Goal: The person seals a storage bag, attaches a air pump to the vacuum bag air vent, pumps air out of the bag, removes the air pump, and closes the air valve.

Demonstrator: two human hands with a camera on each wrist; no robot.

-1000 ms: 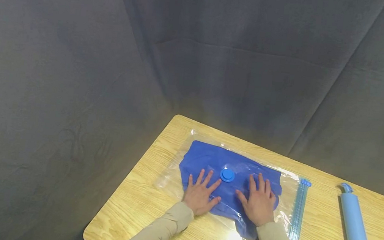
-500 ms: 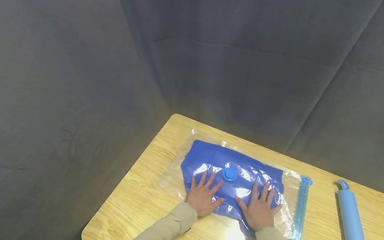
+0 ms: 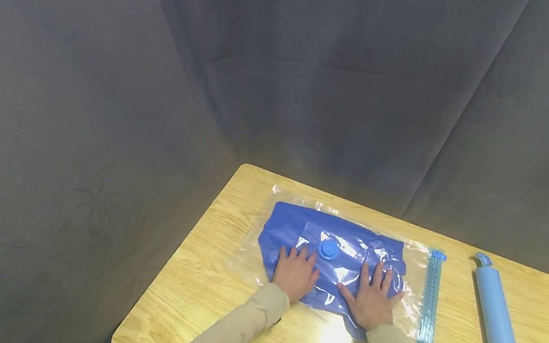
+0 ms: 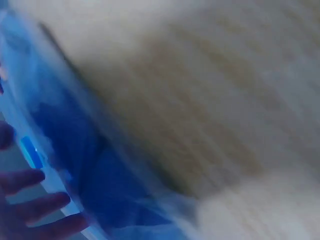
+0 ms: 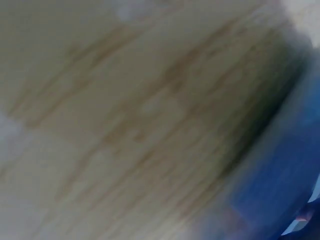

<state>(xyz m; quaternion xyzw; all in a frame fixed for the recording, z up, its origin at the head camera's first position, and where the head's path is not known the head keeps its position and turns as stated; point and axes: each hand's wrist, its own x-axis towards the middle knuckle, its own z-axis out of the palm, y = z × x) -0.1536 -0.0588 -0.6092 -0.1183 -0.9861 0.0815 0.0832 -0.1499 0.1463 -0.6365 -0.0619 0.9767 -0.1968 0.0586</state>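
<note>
A clear vacuum storage bag (image 3: pixel 416 258) lies flat on the table with a folded blue cloth (image 3: pixel 286 220) inside. Its round blue valve (image 3: pixel 328 249) sits near the middle. My left hand (image 3: pixel 294 272) is over the near left part of the bag, its fingertips just left of the valve. To the right of the valve, my right hand (image 3: pixel 372 301) rests palm down on the bag with its fingers spread. Along the bag's right end runs a light blue zip strip (image 3: pixel 430 299), with a blue slider (image 3: pixel 438 255) at its far end. Left-hand fingers (image 4: pixel 40 206) also show beside the bag in the left wrist view.
A light blue hand pump (image 3: pixel 497 316) lies on the wooden table (image 3: pixel 197 273), right of the bag. Dark grey curtains (image 3: pixel 335 89) hang behind and to the left of the table. The table's left edge runs close to the bag's left end.
My left hand has shifted slightly right, its spread fingers now closer together. My right hand slid a little toward me, then stayed. The plastic shows more bright glare than a second ago.
</note>
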